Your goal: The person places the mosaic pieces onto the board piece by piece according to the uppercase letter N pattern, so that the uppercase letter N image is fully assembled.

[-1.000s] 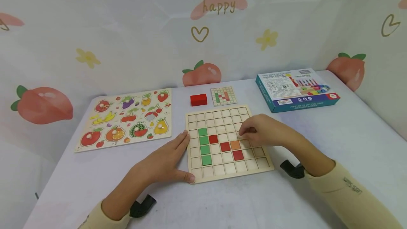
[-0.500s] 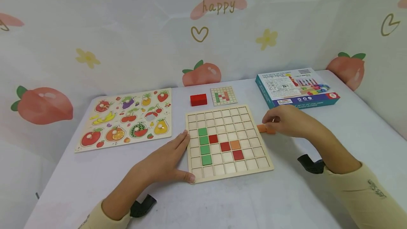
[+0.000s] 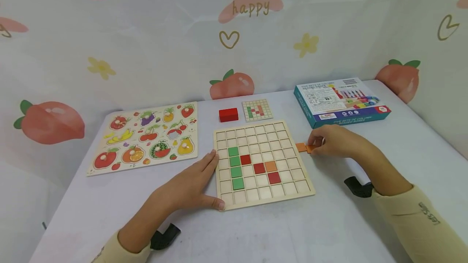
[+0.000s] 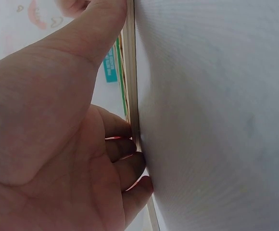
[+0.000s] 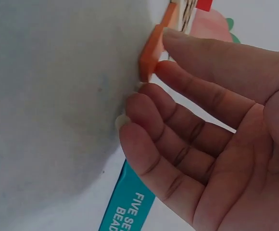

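A wooden grid board (image 3: 250,194) lies on the white table, with several green tiles (image 3: 235,171) in one column, three red tiles (image 3: 259,168) and one orange tile (image 3: 270,166) set in its squares. My left hand (image 3: 186,186) rests at the board's left side, fingers along the edge and thumb on the near left corner. Off the right edge lies a loose orange tile (image 3: 301,147). Beside it my right hand (image 3: 334,141) pinches another orange tile (image 5: 150,53) between thumb and index finger, low at the table; the other fingers are bent and hold nothing.
Behind the board are a red block (image 3: 228,115) and a small pattern card (image 3: 257,110) with coloured squares. A fruit peg puzzle (image 3: 144,137) lies at the left. At the back right is a teal-edged box (image 3: 340,102). A patterned cloth (image 3: 164,44) hangs behind.
My right hand has moved from above the board's right part to the orange tiles beside it, and now has thumb and finger on one. The left hand has stayed in place.
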The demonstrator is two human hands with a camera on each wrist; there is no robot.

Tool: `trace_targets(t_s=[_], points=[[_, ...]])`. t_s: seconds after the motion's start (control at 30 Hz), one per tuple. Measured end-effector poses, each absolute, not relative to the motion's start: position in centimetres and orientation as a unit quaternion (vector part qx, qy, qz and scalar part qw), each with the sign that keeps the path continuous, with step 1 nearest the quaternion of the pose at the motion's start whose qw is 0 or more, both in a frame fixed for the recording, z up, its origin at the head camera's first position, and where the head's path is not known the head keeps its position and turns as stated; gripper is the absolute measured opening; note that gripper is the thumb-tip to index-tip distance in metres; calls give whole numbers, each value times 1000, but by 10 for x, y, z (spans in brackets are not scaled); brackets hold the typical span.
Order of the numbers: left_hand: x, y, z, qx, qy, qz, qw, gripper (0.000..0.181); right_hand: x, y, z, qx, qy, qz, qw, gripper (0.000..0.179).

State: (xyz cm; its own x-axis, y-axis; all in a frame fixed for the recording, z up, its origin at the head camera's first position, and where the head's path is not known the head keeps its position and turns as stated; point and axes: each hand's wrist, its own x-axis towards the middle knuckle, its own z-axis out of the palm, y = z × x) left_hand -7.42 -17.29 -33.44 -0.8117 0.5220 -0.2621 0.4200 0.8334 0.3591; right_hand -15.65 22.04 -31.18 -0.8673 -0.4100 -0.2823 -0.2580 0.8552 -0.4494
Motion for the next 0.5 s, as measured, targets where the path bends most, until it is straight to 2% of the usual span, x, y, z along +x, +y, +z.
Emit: trace_targets(t_s=[0.5], points=[[-75, -174, -337, 253, 940, 143, 176, 127, -158, 219, -317, -170, 946, -201, 189, 16]])
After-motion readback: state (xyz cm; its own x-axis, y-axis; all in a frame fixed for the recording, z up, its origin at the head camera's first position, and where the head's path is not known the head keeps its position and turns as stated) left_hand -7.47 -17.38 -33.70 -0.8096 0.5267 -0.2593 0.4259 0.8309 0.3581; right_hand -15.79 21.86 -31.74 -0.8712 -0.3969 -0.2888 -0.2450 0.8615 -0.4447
